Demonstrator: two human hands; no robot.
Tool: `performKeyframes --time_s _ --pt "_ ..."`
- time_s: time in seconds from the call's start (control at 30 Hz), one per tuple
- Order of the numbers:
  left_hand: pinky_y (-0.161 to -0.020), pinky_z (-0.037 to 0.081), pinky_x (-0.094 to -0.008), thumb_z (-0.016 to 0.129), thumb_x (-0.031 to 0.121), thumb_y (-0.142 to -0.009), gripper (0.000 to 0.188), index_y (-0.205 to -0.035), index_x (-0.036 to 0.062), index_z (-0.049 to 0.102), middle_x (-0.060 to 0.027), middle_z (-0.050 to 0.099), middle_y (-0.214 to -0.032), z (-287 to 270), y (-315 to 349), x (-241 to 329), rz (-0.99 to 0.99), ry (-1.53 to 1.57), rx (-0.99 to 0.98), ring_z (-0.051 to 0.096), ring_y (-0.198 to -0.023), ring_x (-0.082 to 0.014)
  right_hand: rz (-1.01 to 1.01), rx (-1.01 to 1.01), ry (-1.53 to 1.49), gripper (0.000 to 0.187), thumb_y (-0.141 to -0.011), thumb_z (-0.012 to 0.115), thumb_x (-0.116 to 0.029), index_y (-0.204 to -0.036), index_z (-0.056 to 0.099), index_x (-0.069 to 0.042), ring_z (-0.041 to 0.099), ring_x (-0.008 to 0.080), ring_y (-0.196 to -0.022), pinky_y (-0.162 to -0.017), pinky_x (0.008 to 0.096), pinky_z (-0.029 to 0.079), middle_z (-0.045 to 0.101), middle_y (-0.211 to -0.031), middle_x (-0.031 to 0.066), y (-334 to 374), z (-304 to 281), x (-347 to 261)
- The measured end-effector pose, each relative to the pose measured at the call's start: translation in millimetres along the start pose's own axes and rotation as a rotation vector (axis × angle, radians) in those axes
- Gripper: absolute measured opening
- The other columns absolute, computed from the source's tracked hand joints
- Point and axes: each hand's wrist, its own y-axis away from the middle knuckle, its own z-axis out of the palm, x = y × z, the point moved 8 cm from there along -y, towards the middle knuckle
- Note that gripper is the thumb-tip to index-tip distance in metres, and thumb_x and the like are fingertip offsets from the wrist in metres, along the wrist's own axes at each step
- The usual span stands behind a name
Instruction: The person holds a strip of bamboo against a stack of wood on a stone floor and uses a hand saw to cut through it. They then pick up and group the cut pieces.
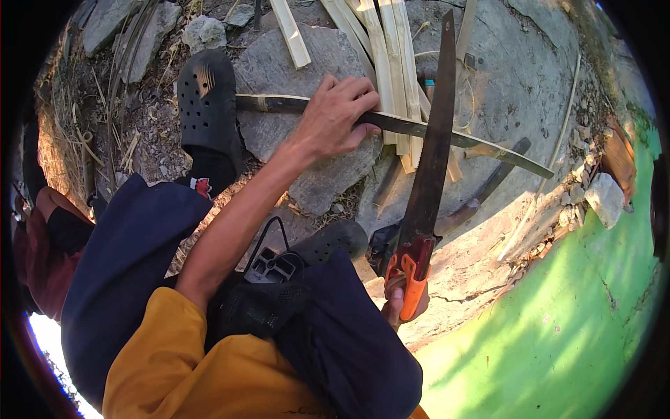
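My left hand (338,115) is closed round a long, flat, dark strip (398,124) that looks like split bamboo. The strip runs from beside my black clog (207,105) across the stone slab to the right. In my right hand (405,304), near my knee, is a handsaw (429,167), gripped by its orange handle. The saw's long dark blade points away from me and crosses over the strip to the right of my left hand. Whether its teeth touch the strip, I cannot tell.
Several pale split strips (391,63) lie beyond my left hand. Under the strip is a flat grey stone (307,56). A curved dark piece (481,192) lies right of the saw. Green ground (544,335) is at lower right. Another person (52,244) sits at the left edge.
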Motion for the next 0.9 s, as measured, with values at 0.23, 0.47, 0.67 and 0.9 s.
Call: performKeyframes --time_s 0.23,0.47,0.67,0.9 --pt "-0.079 0.037 -0.0380 0.084 0.017 -0.073 0.031 -0.095 0.0110 0.062 -0.0023 0.058 -0.100 3 4 8 0.047 -0.067 0.038 0.058 -0.095 -0.0227 -0.007 -0.009 0.086 0.041 -0.083 0.071 -0.031 -0.102 0.071 0.006 0.067 0.0160 -0.061 -0.061 0.0288 0.052 0.067 -0.067 0.0070 8 -1 5" --pt "-0.086 0.037 -0.0393 0.080 0.022 -0.078 0.027 -0.097 0.0098 0.065 -0.0033 0.060 -0.103 -4 -9 -5 0.026 -0.058 0.081 0.056 -0.101 -0.0224 -0.035 -0.033 0.146 0.041 -0.083 0.071 -0.030 -0.102 0.071 0.006 0.067 0.0164 -0.061 -0.061 0.0288 0.053 0.067 -0.067 0.0069 4 6 6" --pt "-0.094 0.036 -0.0408 0.069 0.031 -0.090 0.025 -0.101 0.0085 0.067 -0.0034 0.062 -0.108 2 -11 -7 -0.017 -0.133 0.061 0.054 -0.106 -0.0236 -0.008 -0.066 0.099 0.041 -0.079 0.069 -0.022 -0.109 0.072 0.005 0.069 0.0183 -0.062 -0.062 0.0303 0.053 0.069 -0.072 0.0091 1 10 29" --pt "-0.092 0.036 -0.0407 0.065 0.027 -0.094 0.017 -0.089 0.0121 0.072 0.0011 0.063 -0.105 -4 -20 -10 -0.201 -0.282 0.315 0.053 -0.105 -0.0230 -0.097 -0.099 0.132 0.042 -0.081 0.068 -0.022 -0.112 0.071 0.006 0.067 0.0169 -0.062 -0.062 0.0295 0.053 0.069 -0.072 0.0081 -7 30 32"
